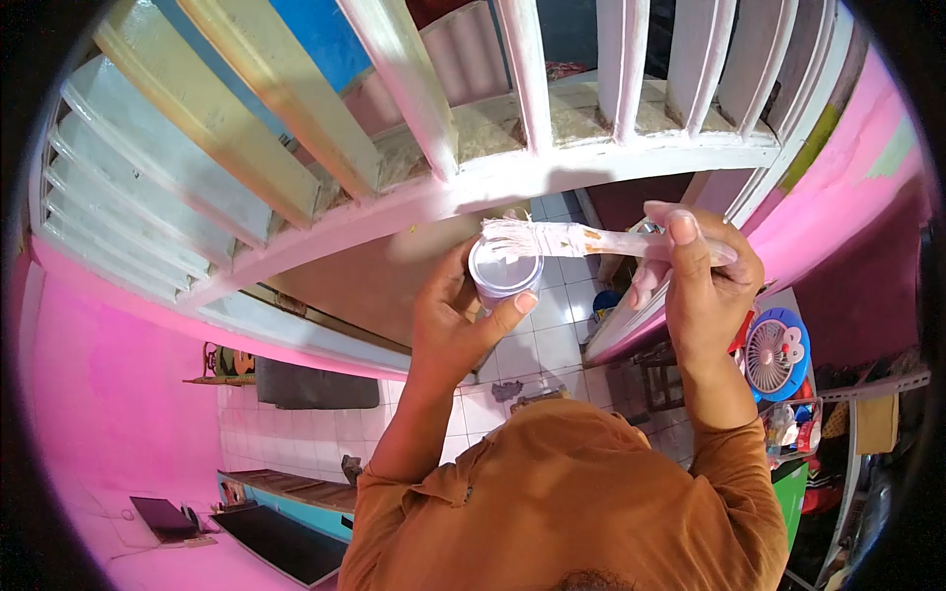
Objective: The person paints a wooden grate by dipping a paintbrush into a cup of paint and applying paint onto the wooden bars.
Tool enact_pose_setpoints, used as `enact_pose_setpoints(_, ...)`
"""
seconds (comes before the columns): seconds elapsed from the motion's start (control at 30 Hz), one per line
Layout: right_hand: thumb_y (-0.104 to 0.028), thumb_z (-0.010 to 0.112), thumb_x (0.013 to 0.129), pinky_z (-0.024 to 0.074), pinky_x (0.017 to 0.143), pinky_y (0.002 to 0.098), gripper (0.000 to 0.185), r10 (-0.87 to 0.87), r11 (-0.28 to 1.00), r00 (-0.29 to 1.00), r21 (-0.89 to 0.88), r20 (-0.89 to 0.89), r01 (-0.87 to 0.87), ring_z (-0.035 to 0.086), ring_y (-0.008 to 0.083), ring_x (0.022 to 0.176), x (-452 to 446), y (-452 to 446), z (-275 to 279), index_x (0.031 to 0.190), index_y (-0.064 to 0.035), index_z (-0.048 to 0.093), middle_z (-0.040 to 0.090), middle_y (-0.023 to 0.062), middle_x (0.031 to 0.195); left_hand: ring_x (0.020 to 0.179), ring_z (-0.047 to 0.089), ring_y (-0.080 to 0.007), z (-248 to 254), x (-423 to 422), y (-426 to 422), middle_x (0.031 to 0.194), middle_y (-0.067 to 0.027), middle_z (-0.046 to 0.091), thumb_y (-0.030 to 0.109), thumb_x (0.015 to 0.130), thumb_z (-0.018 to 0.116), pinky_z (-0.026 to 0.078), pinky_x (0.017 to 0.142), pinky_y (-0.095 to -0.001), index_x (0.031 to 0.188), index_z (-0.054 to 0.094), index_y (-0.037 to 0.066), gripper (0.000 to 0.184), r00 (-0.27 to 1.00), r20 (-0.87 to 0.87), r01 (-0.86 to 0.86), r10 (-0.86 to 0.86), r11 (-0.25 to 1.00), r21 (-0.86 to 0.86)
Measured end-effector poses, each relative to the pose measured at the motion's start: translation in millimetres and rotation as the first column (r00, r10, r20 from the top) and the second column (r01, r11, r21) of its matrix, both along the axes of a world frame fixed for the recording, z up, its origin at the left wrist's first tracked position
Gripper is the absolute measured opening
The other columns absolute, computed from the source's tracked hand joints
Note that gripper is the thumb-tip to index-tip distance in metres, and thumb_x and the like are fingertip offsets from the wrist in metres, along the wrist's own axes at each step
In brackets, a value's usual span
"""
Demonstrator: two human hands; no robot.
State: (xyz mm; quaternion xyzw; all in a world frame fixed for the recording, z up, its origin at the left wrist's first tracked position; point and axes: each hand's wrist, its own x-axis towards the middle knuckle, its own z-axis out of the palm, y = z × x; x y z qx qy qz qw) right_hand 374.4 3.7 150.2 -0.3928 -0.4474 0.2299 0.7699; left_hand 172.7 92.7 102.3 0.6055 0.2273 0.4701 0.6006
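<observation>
My left hand is wrapped round a small paint pot with white paint inside. In my right hand is a paintbrush, gripped by its handle and lying almost level. White paint coats its bristles and part of the handle, with orange patches near the ferrule. The bristles reach over the pot's open top; whether they touch its rim I cannot tell. Just beyond my hands runs a row of upright wooden slats on a curved-looking white rail. Some slats are white, others cream.
Pink walls stand on both sides. A blue fan and a clear container of small items are at the right. Below lie a tiled floor, a dark grey cushion-like block and a black flat panel.
</observation>
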Motion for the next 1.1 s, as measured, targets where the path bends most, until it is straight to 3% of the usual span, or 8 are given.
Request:
enact_pose_setpoints(0.23,-0.013,0.070,0.097,0.0503,0.046,0.0252,0.018,-0.002,1.000,1.000,-0.016,0.012,0.002,0.063,0.0128,0.056,-3,3,7,0.097,0.0050,0.070,0.068,0.0104,0.074,0.117,0.060,-0.0185,-3,-3,4,0.126,-0.0098,0.063,0.002,0.081,0.082,0.047,0.103,-0.0357,0.137,0.052,-0.005,0.064,1.000,-0.018,0.009,-0.008,0.999,0.045)
enact_pose_setpoints(0.5,-0.016,0.074,0.095,0.0483,0.044,0.0238,0.022,-0.056,0.998,0.992,-0.037,-0.113,0.052,0.062,0.0114,0.054,-9,14,25,0.097,0.0051,0.068,0.068,0.0095,0.076,0.114,0.061,-0.0176,-3,-2,9,0.124,-0.0093,0.063,0.005,0.081,0.083,0.048,0.101,-0.0346,0.135,0.053,-0.006,0.063,0.998,-0.047,0.053,-0.050,0.997,0.048)
enact_pose_setpoints(0.67,-0.016,0.075,0.093,0.0476,0.044,0.0226,0.021,-0.079,0.996,0.990,0.040,-0.121,0.085,0.061,0.0097,0.054,-14,24,37,0.096,0.0038,0.069,0.068,0.0075,0.076,0.115,0.061,-0.0178,-5,-4,12,0.125,-0.0099,0.063,0.007,0.080,0.085,0.049,0.100,-0.0349,0.136,0.052,-0.006,0.066,0.998,-0.060,0.026,-0.024,0.999,0.041)
enact_pose_setpoints(0.8,-0.014,0.076,0.093,0.0461,0.043,0.0217,0.018,-0.158,0.979,0.985,0.118,-0.063,0.165,0.061,0.0079,0.053,-16,35,47,0.094,0.0033,0.070,0.069,0.0067,0.072,0.116,0.061,-0.0190,-7,-5,9,0.125,-0.0103,0.062,0.007,0.080,0.084,0.049,0.101,-0.0357,0.137,0.051,-0.006,0.067,0.998,-0.067,0.010,-0.009,1.000,0.013)
enact_pose_setpoints(0.87,-0.017,0.073,0.095,0.0430,0.042,0.0229,0.020,-0.255,0.945,0.966,0.225,0.049,0.238,0.056,0.0095,0.047,-20,44,47,0.097,0.0027,0.071,0.064,0.0054,0.063,0.117,0.061,-0.0205,-12,-5,9,0.126,-0.0110,0.062,0.007,0.080,0.084,0.049,0.102,-0.0367,0.138,0.050,-0.006,0.068,0.999,-0.037,0.014,-0.014,1.000,0.008)
enact_pose_setpoints(0.93,-0.014,0.075,0.094,0.0423,0.044,0.0218,0.017,-0.304,0.925,0.947,0.270,0.098,0.269,0.057,0.0080,0.049,-23,49,47,0.097,0.0021,0.072,0.065,0.0047,0.065,0.117,0.061,-0.0207,-12,-8,10,0.126,-0.0115,0.062,0.006,0.080,0.084,0.049,0.102,-0.0370,0.138,0.050,-0.006,0.069,0.998,-0.063,0.028,-0.028,1.000,-0.004)
enact_pose_setpoints(1.03,-0.009,0.074,0.093,0.0420,0.048,0.0201,0.014,-0.474,0.853,0.819,0.398,0.322,0.337,0.059,0.0058,0.055,-27,56,48,0.100,0.0026,0.073,0.069,0.0033,0.069,0.117,0.061,-0.0210,-13,-10,7,0.127,-0.0123,0.061,0.006,0.080,0.085,0.049,0.102,-0.0373,0.138,0.049,-0.007,0.070,0.995,-0.094,0.031,-0.031,1.000,-0.004)
enact_pose_setpoints(1.1,-0.009,0.075,0.093,0.0420,0.049,0.0197,0.014,-0.485,0.836,0.813,0.445,0.323,0.321,0.059,0.0052,0.056,-30,67,50,0.100,0.0025,0.074,0.069,0.0030,0.070,0.117,0.061,-0.0210,-16,-13,6,0.127,-0.0127,0.061,0.006,0.080,0.085,0.049,0.102,-0.0373,0.139,0.049,-0.007,0.070,0.994,-0.103,0.023,-0.022,1.000,0.009)
